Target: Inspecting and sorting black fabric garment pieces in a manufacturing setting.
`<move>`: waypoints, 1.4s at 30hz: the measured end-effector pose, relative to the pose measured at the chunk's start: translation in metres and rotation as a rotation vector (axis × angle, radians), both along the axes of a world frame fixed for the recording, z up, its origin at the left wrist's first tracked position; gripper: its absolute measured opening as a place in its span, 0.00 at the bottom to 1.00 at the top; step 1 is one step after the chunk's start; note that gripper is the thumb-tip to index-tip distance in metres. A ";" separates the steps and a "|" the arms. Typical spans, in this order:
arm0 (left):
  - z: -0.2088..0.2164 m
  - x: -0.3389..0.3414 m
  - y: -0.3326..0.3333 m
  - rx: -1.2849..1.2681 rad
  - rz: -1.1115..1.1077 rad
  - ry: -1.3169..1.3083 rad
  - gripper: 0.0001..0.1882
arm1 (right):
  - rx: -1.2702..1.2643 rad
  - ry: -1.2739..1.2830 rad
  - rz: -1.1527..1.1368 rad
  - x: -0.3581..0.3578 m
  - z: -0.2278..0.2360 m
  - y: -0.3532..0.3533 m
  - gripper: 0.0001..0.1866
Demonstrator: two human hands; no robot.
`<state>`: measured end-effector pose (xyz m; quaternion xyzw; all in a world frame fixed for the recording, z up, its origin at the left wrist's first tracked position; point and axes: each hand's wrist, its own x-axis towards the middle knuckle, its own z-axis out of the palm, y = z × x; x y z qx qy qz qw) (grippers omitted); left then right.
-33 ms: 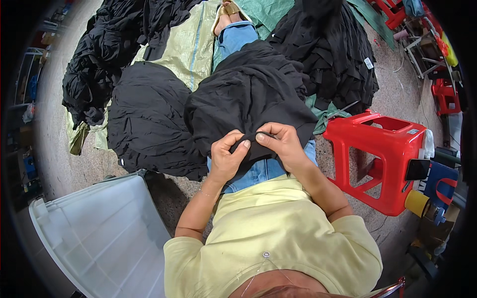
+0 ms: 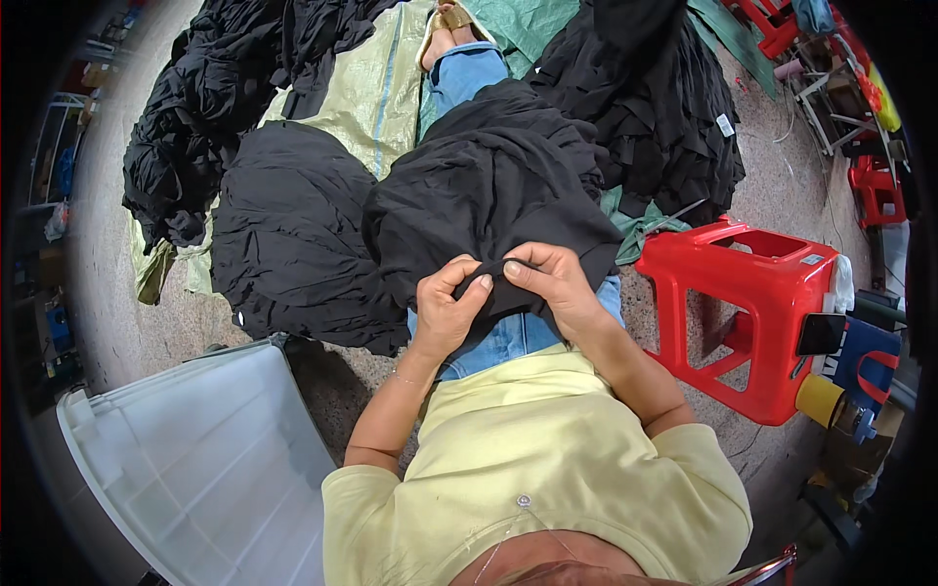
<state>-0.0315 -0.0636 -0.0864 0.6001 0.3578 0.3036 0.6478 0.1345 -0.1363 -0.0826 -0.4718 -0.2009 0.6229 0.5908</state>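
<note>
Black fabric (image 2: 489,186) lies gathered across my lap and over my jeans. My left hand (image 2: 447,305) pinches its near edge between thumb and forefinger. Close beside it, my right hand (image 2: 555,283) pinches the same edge, with its thumb on top. A short folded stretch of cloth runs between the two thumbs. What kind of garment or piece it is, I cannot tell. Touching the lap fabric on the left is a rounded heap of black cloth (image 2: 293,239).
A red plastic stool (image 2: 674,293) stands at my right, with a dark phone (image 2: 821,334) at its side. At my left sits a pale translucent plastic bin (image 2: 195,459). More black cloth piles (image 2: 674,127) lie ahead, around a yellowish woven sheet (image 2: 366,107).
The dark cloth at the top right, above the far pile, has shifted slightly. Both my hands stay almost still on the fabric edge.
</note>
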 end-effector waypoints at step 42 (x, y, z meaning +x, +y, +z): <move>0.038 0.018 0.015 -0.150 0.021 0.019 0.09 | 0.259 -0.934 -0.094 0.006 0.028 -0.002 0.09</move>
